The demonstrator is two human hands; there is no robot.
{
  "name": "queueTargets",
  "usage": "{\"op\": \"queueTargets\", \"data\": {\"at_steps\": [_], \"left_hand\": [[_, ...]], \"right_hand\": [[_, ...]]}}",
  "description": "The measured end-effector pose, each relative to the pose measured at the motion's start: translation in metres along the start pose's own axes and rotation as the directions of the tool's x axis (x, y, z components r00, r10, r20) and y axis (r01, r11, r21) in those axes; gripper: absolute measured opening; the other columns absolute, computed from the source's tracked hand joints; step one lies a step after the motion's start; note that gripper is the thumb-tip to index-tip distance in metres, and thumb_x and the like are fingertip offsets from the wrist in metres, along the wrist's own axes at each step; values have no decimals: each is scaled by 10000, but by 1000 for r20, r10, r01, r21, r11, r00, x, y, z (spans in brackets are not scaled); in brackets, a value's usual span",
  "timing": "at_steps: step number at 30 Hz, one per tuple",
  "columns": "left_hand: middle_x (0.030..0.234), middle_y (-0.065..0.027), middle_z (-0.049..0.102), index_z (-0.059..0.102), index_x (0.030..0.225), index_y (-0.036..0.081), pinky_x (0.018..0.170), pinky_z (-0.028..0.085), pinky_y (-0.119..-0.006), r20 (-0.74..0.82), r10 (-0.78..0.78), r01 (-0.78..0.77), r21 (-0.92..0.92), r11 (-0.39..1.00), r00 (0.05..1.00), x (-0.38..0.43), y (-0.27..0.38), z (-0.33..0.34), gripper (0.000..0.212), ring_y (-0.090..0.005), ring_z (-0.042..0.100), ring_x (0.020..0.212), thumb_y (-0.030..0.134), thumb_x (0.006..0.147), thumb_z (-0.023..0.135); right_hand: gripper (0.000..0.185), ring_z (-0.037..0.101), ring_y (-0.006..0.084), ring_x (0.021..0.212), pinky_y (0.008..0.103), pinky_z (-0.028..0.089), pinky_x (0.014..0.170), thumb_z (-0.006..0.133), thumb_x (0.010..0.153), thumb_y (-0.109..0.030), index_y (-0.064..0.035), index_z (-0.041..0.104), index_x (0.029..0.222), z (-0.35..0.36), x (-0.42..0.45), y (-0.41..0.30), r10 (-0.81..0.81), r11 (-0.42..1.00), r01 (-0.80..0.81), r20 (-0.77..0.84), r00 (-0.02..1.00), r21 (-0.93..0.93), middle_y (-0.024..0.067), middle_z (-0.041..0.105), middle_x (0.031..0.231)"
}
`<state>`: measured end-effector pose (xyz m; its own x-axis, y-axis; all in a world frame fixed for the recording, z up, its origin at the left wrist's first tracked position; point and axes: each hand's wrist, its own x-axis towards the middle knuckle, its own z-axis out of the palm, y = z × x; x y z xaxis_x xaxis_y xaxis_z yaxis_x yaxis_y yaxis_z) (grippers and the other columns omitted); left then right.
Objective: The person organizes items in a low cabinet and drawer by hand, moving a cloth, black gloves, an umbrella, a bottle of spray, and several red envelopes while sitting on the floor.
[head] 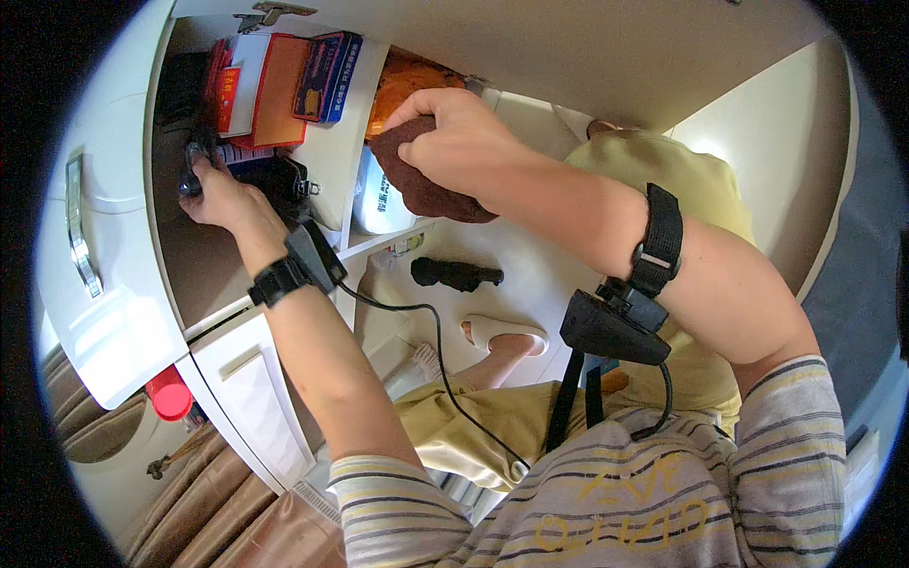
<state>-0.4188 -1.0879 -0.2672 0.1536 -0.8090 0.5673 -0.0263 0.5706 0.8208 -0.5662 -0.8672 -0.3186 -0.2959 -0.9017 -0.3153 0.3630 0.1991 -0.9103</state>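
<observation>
Inside a white cabinet compartment, my left hand grips a small dark glossy object, whose exact kind I cannot tell. A dark strap-like item with a metal clasp lies just beside that hand. My right hand pinches a dark brown cloth in front of the neighbouring compartment, and the cloth hangs below the fingers. Close behind it are a white container bearing writing and an orange item, partly hidden by the hand.
Red and white boxes or booklets and a dark blue box stand in the compartment. An open white door is at left. On the floor lies a black item. A red-lidded container stands lower left, near brown curtains.
</observation>
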Motion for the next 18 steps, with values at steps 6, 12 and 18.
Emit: {"op": "queueTargets", "data": {"at_steps": [6,12,18], "left_hand": [[1148,-187,510,427,1096,-72,801,486,-322,240,182,-252,302,920,953,-79,18,-27,348,-227,555,936,-9,795,590],[1318,-186,390,426,908,18,890,470,-333,388,219,-336,262,905,895,-139,22,-40,293,-268,495,1091,-162,714,550],[1294,-177,406,416,855,19,790,493,-304,333,19,-78,164,983,943,-162,29,-61,296,-228,522,1008,-197,676,510]], "right_hand": [[230,597,190,700,329,478,607,545,739,-26,-28,609,961,8,4,4,-28,999,28,7,1000,15,118,623,800],[242,597,192,682,325,479,590,533,734,-16,-17,607,964,3,9,12,-90,996,90,-3,996,-8,122,618,777],[235,600,198,716,327,484,602,547,746,-30,-20,607,973,1,5,6,-29,999,30,26,999,-24,133,619,818]]}}
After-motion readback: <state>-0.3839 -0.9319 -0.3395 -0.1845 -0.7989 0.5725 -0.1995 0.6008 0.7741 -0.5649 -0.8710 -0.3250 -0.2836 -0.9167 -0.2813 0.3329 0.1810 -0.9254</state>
